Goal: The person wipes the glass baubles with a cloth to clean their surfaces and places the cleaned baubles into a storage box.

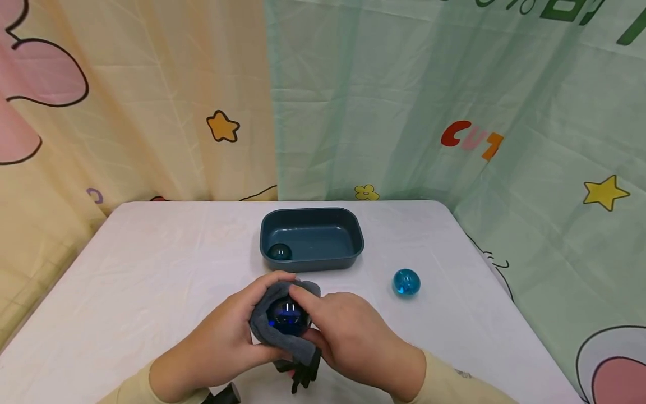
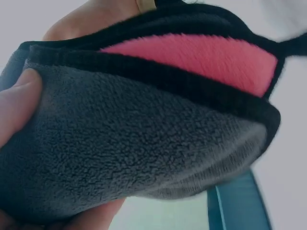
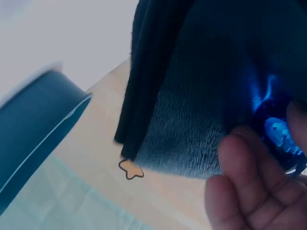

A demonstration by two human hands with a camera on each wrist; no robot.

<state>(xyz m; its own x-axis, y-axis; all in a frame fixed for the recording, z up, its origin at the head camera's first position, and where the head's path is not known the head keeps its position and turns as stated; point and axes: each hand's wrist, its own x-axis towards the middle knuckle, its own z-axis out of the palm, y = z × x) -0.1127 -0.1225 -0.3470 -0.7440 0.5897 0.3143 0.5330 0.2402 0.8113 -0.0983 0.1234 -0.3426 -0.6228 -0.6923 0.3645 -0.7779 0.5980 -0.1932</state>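
Observation:
A dark blue glass ball (image 1: 287,315) sits in a folded grey plush cloth (image 1: 261,322) between my two hands, above the table's near half. My left hand (image 1: 224,331) grips the cloth from the left, fingers over its top and thumb below. From the other side my right hand (image 1: 355,334) holds the ball, its thumb on the upper edge by the cloth and fingers curled underneath. In the left wrist view the grey cloth (image 2: 144,124) shows black edging and a pink side (image 2: 201,57). The right wrist view shows the shiny blue ball (image 3: 280,132) beside the fingers.
A dark teal rectangular tub (image 1: 333,264) stands behind my hands, with a dark teal ball (image 1: 280,252) in its left front corner. To the right, a bright blue transparent ball (image 1: 406,282) lies on the white table (image 1: 176,241). Printed curtains (image 1: 353,101) hang behind and around the table.

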